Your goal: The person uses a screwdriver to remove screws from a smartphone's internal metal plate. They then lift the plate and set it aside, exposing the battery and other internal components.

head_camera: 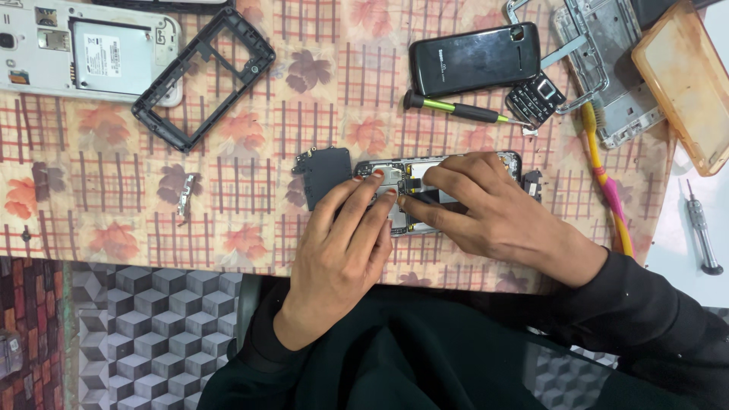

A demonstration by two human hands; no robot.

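- Head view: both hands are down on an opened phone (437,193) lying flat on the flower-patterned tabletop (250,152), right under the fingers.
- Left hand (345,243): fingers nearly straight and close together, tips pressing the left part of the bared board. It steadies the phone and grips nothing.
- Right hand (493,212): fingers curled over the phone's middle, and fingertips pinched low on something small and dark. What exactly sits between them I cannot tell.
- Handling call: the phone looks light, stiff and thin, with delicate exposed parts. Best held by its outer edges and pressed gently, as it could slide on the cloth.
- Just left of the left fingertips lies a dark, flat, squarish cover plate (325,173), matte and rigid.
- Beyond the right fingers: a slim screwdriver (456,108) with a green-and-black grip, a glossy black phone (474,57) and a small keypad piece (535,97).
- Far beyond the left fingers: an empty black plastic frame (203,76), hard-edged and rectangular.
- Right of the right hand: a yellow-and-pink toothbrush (604,178), smooth plastic.
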